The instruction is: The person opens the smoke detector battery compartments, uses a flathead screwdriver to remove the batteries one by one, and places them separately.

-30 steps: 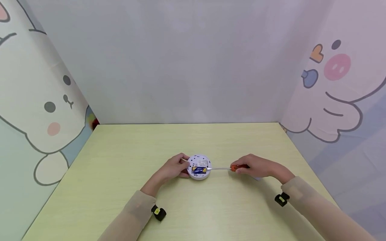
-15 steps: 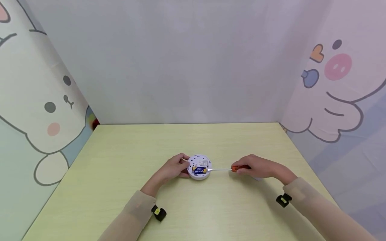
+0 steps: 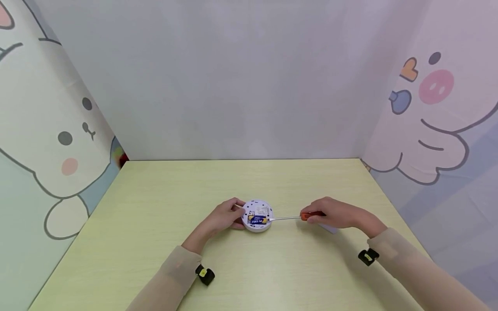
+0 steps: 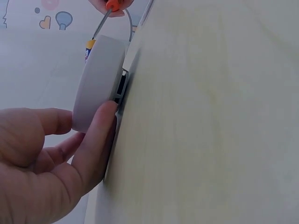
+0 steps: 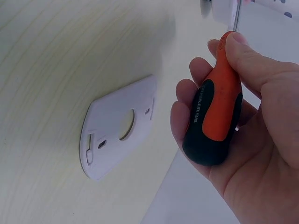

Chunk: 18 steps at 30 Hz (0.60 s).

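Note:
My left hand (image 3: pixel 225 214) grips the left rim of a round white smoke alarm (image 3: pixel 254 205), its back turned up. A blue and yellow battery (image 3: pixel 257 220) is seated in that back; in the left wrist view the battery's yellow end (image 4: pixel 90 44) sticks up past the alarm's rim (image 4: pixel 99 84). In my right hand (image 3: pixel 337 213) is a screwdriver with an orange and black handle (image 5: pixel 219 112), fingers wrapped round it. Its metal shaft (image 3: pixel 285 218) reaches left, and the tip meets the battery's right end. Whether the tip is under the battery cannot be made out.
A flat white mounting plate (image 5: pixel 110 116) with a round hole and slots lies on the table beneath my right hand. The pale wooden table (image 3: pixel 175 190) ends at a grey-white curtain (image 3: pixel 241 86). Curtains with cartoon prints hang at both sides.
My right hand has shifted slightly right, raising the screwdriver handle a little, so more of the plate shows below it. The tip stays at the battery's end. My left hand has not moved.

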Each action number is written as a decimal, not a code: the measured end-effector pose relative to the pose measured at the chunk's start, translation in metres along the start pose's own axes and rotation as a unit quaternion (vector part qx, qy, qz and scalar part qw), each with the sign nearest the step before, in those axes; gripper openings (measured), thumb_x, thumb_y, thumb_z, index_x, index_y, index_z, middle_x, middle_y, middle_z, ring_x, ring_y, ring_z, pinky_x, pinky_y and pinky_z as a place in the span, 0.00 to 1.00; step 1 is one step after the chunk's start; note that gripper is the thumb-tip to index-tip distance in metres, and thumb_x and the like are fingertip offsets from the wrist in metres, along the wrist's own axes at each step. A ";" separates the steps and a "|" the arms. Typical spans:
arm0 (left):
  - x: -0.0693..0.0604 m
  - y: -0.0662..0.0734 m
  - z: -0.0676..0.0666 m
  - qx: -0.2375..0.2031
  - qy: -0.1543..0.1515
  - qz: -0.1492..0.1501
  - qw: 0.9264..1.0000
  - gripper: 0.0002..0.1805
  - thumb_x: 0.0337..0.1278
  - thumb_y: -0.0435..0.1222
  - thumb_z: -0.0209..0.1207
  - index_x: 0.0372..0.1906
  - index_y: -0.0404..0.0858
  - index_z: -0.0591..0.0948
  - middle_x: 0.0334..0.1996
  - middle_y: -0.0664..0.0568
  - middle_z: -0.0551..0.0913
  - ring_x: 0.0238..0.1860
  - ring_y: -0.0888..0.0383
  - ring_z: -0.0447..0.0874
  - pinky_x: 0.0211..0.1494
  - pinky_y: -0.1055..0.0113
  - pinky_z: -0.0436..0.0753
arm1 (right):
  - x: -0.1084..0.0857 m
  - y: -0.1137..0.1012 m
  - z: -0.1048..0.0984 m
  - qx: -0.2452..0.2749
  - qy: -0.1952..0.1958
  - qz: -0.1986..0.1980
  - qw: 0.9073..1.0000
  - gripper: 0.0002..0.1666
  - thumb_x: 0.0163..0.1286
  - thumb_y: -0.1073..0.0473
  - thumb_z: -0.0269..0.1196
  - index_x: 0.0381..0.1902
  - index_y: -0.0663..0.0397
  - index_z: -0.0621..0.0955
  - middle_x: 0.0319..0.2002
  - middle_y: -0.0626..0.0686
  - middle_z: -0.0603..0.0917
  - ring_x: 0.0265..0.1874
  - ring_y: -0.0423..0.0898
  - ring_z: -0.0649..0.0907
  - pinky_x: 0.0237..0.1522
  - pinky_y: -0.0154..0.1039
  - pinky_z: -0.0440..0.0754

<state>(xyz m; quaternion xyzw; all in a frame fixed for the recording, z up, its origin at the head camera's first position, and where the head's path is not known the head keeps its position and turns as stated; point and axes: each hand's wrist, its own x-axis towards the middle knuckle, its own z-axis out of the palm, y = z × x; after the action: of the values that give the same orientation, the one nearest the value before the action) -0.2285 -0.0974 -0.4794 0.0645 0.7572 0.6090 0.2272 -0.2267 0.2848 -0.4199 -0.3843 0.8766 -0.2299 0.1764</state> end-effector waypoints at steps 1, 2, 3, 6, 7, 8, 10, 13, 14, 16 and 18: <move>0.000 0.000 0.000 0.002 -0.002 0.002 1.000 0.17 0.80 0.34 0.55 0.66 0.33 0.76 0.49 0.40 0.81 0.43 0.51 0.88 0.47 0.58 0.92 | -0.001 0.000 0.000 -0.001 0.001 0.000 1.000 0.07 0.80 0.58 0.65 0.51 0.50 0.87 0.33 0.38 0.80 0.33 0.35 0.76 0.38 0.33 0.78; 0.000 0.000 0.000 0.002 -0.002 0.001 1.000 0.17 0.80 0.34 0.55 0.66 0.33 0.76 0.49 0.40 0.81 0.43 0.51 0.88 0.47 0.59 0.92 | -0.001 0.000 -0.001 -0.002 0.003 -0.002 1.000 0.07 0.80 0.58 0.64 0.50 0.50 0.87 0.33 0.39 0.80 0.33 0.35 0.76 0.37 0.33 0.78; 0.000 0.000 0.000 0.003 -0.003 0.001 1.000 0.17 0.81 0.34 0.55 0.66 0.34 0.76 0.49 0.40 0.81 0.43 0.51 0.88 0.47 0.59 0.92 | -0.002 0.000 -0.001 -0.003 0.005 -0.003 1.000 0.06 0.80 0.59 0.64 0.49 0.50 0.86 0.33 0.39 0.80 0.32 0.35 0.76 0.37 0.33 0.78; 0.000 0.001 0.000 0.006 -0.002 0.000 1.000 0.17 0.81 0.35 0.56 0.66 0.34 0.75 0.50 0.40 0.81 0.44 0.51 0.88 0.47 0.59 0.92 | -0.003 -0.001 -0.002 -0.011 0.014 -0.008 1.000 0.05 0.80 0.60 0.64 0.49 0.50 0.86 0.33 0.42 0.81 0.32 0.35 0.75 0.37 0.33 0.77; 0.000 0.001 0.000 0.007 -0.001 0.000 1.000 0.17 0.81 0.35 0.56 0.65 0.34 0.75 0.50 0.40 0.81 0.43 0.51 0.88 0.47 0.59 0.92 | -0.003 -0.002 -0.002 -0.013 0.017 -0.009 1.000 0.05 0.80 0.61 0.64 0.48 0.50 0.86 0.32 0.43 0.81 0.32 0.34 0.75 0.36 0.33 0.77; 0.001 0.001 0.000 0.008 0.001 -0.003 1.000 0.17 0.81 0.36 0.56 0.65 0.35 0.75 0.50 0.40 0.81 0.43 0.51 0.88 0.47 0.59 0.92 | -0.004 -0.002 -0.002 -0.014 0.021 -0.011 1.000 0.05 0.80 0.61 0.64 0.48 0.49 0.86 0.32 0.44 0.82 0.32 0.35 0.75 0.36 0.33 0.77; 0.001 0.000 -0.001 0.012 0.002 -0.004 1.000 0.17 0.80 0.36 0.57 0.65 0.35 0.75 0.50 0.40 0.81 0.43 0.51 0.88 0.47 0.59 0.92 | -0.003 -0.003 -0.003 -0.017 0.029 -0.010 0.999 0.04 0.80 0.61 0.64 0.47 0.48 0.85 0.32 0.47 0.82 0.31 0.35 0.75 0.36 0.33 0.76; 0.001 0.000 0.000 0.014 0.003 -0.004 1.000 0.17 0.80 0.36 0.57 0.64 0.34 0.75 0.50 0.40 0.82 0.43 0.52 0.88 0.47 0.59 0.92 | -0.002 -0.004 -0.004 -0.017 0.039 -0.009 0.999 0.05 0.80 0.60 0.63 0.44 0.43 0.84 0.32 0.48 0.82 0.31 0.35 0.74 0.35 0.33 0.76; 0.001 0.000 -0.001 0.014 0.003 -0.003 1.000 0.17 0.80 0.36 0.57 0.64 0.34 0.75 0.50 0.40 0.82 0.43 0.52 0.88 0.47 0.59 0.92 | -0.001 -0.004 -0.005 -0.016 0.043 -0.008 0.999 0.05 0.81 0.59 0.63 0.44 0.42 0.84 0.32 0.48 0.82 0.31 0.35 0.74 0.35 0.33 0.76; 0.001 0.000 -0.001 0.014 0.003 -0.004 1.000 0.17 0.80 0.36 0.57 0.64 0.34 0.75 0.50 0.40 0.82 0.42 0.52 0.88 0.46 0.59 0.92 | 0.000 -0.005 -0.005 -0.015 0.048 -0.008 0.999 0.05 0.81 0.57 0.63 0.42 0.39 0.83 0.31 0.45 0.81 0.30 0.36 0.74 0.35 0.33 0.76; 0.001 0.001 -0.001 0.016 0.003 -0.005 1.000 0.16 0.80 0.36 0.57 0.64 0.35 0.75 0.49 0.41 0.82 0.42 0.52 0.88 0.46 0.59 0.92 | 0.001 -0.007 -0.006 -0.015 0.053 -0.007 0.998 0.04 0.81 0.55 0.63 0.43 0.39 0.84 0.31 0.42 0.80 0.31 0.36 0.75 0.35 0.33 0.77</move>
<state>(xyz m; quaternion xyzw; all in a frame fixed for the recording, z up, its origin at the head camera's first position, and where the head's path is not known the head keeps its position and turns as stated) -0.2300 -0.0976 -0.4790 0.0623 0.7678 0.5958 0.2273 -0.2263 0.2812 -0.4119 -0.3800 0.8853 -0.2382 0.1227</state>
